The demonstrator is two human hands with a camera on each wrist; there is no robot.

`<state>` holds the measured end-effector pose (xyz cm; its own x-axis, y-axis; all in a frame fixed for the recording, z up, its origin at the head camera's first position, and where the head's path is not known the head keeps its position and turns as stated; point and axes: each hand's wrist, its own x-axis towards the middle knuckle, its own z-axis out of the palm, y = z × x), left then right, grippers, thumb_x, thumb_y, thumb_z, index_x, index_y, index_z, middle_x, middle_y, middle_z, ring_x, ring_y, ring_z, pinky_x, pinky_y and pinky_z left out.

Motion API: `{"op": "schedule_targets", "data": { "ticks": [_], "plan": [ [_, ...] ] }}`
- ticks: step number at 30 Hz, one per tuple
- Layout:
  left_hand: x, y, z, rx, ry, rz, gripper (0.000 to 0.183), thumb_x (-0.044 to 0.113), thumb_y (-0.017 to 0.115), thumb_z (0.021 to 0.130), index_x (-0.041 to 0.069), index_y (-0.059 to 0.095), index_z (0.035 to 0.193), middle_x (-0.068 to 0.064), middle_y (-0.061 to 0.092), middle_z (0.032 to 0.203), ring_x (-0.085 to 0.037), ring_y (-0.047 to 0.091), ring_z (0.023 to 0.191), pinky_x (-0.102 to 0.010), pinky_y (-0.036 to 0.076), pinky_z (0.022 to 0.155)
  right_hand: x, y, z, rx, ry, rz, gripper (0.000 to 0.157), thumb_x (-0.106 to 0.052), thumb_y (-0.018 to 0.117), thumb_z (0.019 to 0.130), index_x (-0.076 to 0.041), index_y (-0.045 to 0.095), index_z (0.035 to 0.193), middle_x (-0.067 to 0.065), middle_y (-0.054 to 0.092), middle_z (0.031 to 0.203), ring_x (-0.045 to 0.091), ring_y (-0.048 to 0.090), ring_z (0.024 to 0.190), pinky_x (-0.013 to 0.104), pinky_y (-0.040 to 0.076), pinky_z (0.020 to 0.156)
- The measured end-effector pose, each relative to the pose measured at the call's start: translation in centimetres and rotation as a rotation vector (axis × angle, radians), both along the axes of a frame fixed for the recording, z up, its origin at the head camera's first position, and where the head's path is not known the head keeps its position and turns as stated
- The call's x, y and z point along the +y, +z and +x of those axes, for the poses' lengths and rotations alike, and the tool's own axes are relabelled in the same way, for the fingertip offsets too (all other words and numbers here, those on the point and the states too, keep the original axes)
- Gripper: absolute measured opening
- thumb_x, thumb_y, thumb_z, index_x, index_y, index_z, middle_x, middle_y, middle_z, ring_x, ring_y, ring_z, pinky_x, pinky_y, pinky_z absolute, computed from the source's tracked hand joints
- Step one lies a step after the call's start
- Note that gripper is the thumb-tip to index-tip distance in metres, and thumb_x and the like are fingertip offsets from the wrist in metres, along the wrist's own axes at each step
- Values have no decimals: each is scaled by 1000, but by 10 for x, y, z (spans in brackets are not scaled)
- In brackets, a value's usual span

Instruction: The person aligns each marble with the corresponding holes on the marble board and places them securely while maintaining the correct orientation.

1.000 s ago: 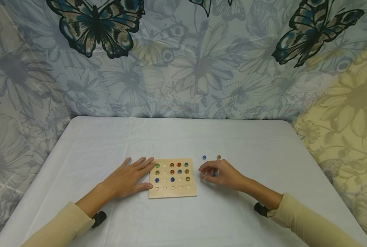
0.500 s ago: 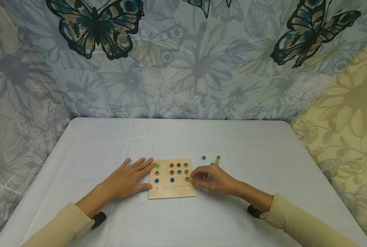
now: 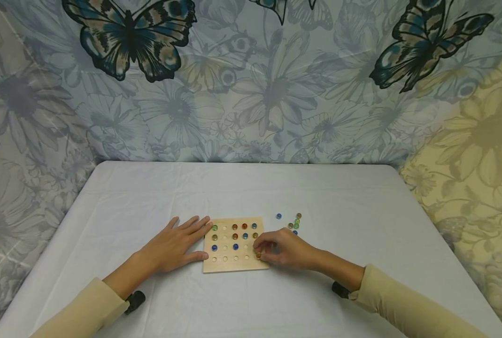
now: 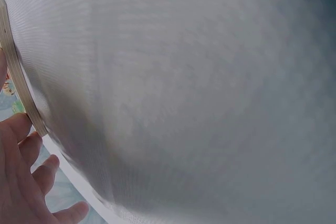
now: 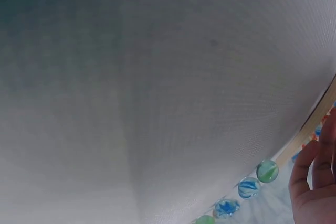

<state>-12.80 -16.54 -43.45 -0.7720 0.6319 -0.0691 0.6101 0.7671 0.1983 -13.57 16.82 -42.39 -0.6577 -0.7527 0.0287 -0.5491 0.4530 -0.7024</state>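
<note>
R hand (image 3: 283,249) pinches amber marble (image 3: 258,256) btwn tips @ board (image 3: 235,268) corner; L hand (image 3: 168,246) spread, touching board.

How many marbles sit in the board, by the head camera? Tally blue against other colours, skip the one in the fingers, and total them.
Blue marbles: 4
Marbles of other colours: 6
Total: 10 visible; the right hand covers part of the board.

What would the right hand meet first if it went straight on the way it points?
Probably the dark blue marble near the middle of the wooden board. How high the right hand sits is unclear, so it may pass over or brush the board first.
</note>
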Motion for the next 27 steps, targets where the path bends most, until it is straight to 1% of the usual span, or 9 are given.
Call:
{"op": "schedule_targets", "data": {
  "ticks": [12,17,22,27],
  "plan": [
    [0,-2,-1,-11,4,-9,78,64,45,98,17,31,158,-3,29,162,-30,27,148,-67,21,112,-2,0,1,26,8,6,21,-1,76,87,-9,71,105,-6,71,95,1,61,83,24,55,76],
    [-1,-3,-1,-9,5,-5,78,64,45,98,17,31,158,-3,29,162,-29,27,148,-67,21,112,0,5,-1,43,-1,13,21,-1,74,87,-9,72,106,-6,72,96,2,61,83,24,54,75],
    [-1,-4,-1,-8,4,-3,78,64,45,98,17,30,158,-2,28,162,-29,26,149,-67,21,112,12,14,-9,95,-46,16,23,-2,76,86,-7,72,108,-4,73,99,3,61,84,29,54,76],
    [-2,-4,-2,-5,3,-5,78,64,44,98,17,30,158,-2,28,163,-29,26,149,-68,21,112,33,15,-25,124,-129,6,24,-3,75,87,-5,71,111,0,74,100,7,62,85,36,54,75]
  ]
}}
